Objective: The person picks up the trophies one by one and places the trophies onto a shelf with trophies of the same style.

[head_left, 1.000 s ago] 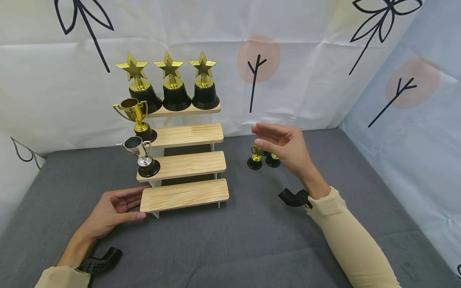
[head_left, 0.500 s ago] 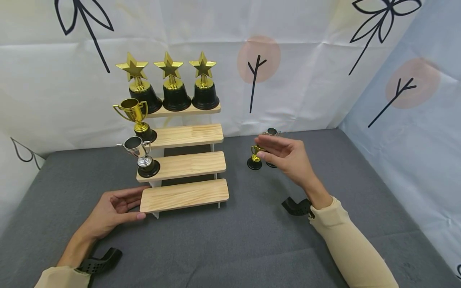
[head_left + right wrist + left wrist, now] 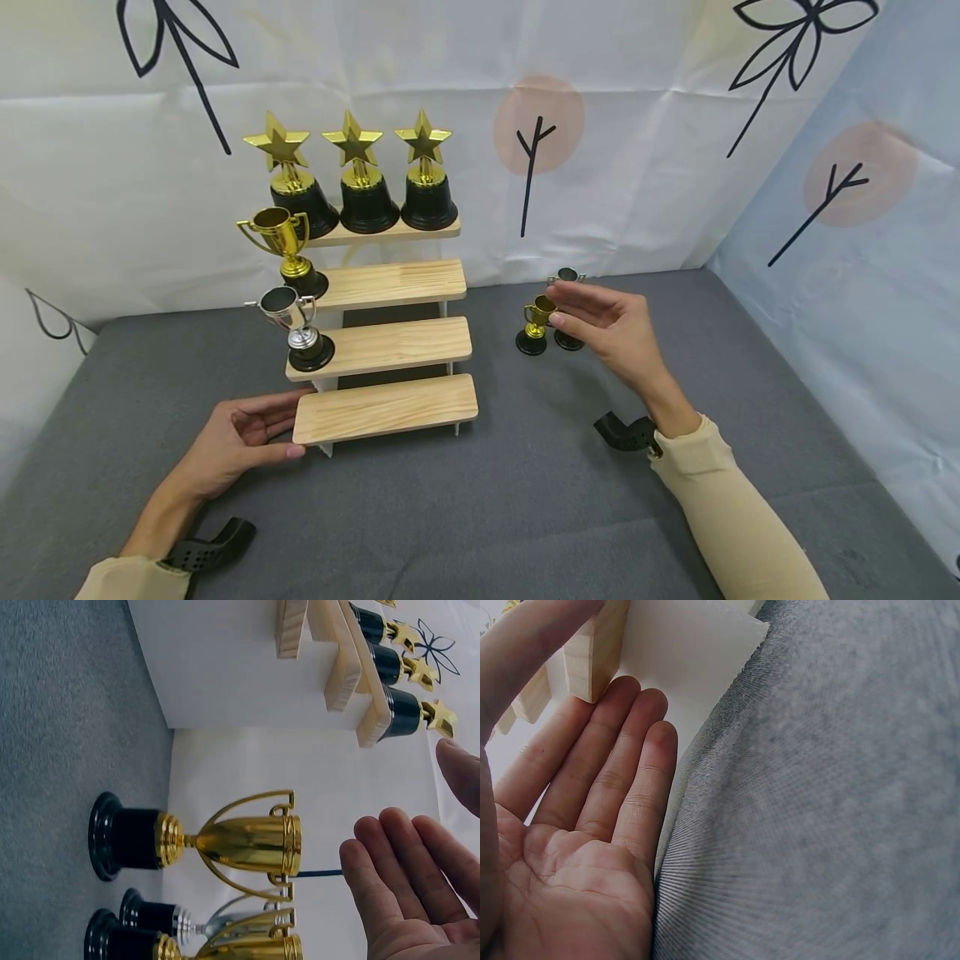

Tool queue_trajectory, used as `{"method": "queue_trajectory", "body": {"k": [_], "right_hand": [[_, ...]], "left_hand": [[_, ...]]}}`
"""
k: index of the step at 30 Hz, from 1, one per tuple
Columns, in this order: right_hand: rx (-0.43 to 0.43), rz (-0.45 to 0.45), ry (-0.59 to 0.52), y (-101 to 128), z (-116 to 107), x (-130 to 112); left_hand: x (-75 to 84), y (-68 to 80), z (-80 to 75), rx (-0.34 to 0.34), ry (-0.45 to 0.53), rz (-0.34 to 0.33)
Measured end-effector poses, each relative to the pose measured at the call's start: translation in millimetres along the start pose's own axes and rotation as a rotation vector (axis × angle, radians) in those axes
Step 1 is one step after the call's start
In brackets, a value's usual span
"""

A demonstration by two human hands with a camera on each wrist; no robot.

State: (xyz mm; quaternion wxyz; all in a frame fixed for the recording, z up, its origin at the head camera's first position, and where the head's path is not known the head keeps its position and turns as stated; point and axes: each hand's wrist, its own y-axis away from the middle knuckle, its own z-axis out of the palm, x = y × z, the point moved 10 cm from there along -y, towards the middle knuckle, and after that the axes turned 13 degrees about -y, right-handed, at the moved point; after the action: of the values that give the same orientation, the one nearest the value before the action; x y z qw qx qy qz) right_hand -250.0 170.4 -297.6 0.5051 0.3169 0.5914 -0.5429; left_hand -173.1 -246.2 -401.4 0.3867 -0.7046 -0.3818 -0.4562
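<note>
The right wrist view shows two gold trophy cups [image 3: 247,844]; in the head view, the right hand [image 3: 618,335] mostly hides one. They stand on grey cloth [image 3: 480,517], near a white printed backdrop [image 3: 420,50]. This hand is extended and grips nothing; the left hand [image 3: 228,442], fingers straight, touches the lowest wooden shelf [image 3: 386,408].

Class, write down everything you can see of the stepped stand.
The stepped stand has four narrow shelves, pale and grained like wood, with rounded corners, on white side supports. It stands upright on grey fabric before the pale backdrop. Three star trophies stand on the top shelf; a gold cup, then a silver cup, stand at the left ends of the next two. The left hand touches the lowest shelf's left end.
</note>
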Motion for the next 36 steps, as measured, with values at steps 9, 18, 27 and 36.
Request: {"method": "queue_trajectory", "body": {"k": [9, 18, 27, 36], "right_hand": [[0.039, -0.07, 0.058, -1, -21, -10], [0.108, -0.135, 0.112, -5, -46, -18], [0.172, -0.073, 0.125, -5, -68, -4], [0.183, 0.004, -0.016, -6, -82, 26]], "left_hand": [[-0.2, 0.0, 0.5, 0.007, -0.014, -0.004], [0.5, -0.1, 0.5, 0.011, -0.009, -0.011], [2.6, 0.2, 0.5, 0.009, -0.01, -0.005], [1.6, -0.7, -0.3, 0.016, -0.011, -0.001]]}}
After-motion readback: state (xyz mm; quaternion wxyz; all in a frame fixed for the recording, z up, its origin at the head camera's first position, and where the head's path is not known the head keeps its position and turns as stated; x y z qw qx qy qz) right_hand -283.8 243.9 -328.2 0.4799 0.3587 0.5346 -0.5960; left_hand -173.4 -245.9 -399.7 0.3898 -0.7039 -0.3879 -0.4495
